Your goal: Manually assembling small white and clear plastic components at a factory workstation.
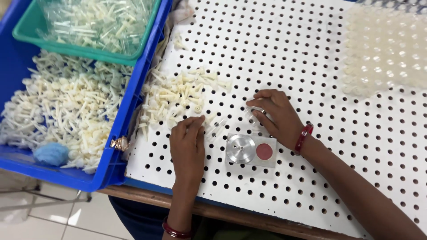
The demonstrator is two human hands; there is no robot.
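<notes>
My left hand (188, 146) lies palm down on the white perforated board (311, 80), its fingertips at the near edge of a loose pile of small cream plastic pins (178, 95). My right hand (275, 116) rests to the right of it, fingers curled over a small clear plastic tube (254, 116). Just below both hands sits a small metal fixture (250, 150) with a round silver disc and a red round pad. Whether the left hand grips anything is hidden under the fingers.
A blue crate (129, 106) at the left holds many cream pins (62, 106), a blue cloth ball (51, 154) and a green tray (84, 51) of clear tubes. A tray of translucent caps (387, 49) lies at the top right. The table's wooden edge (249, 220) runs below.
</notes>
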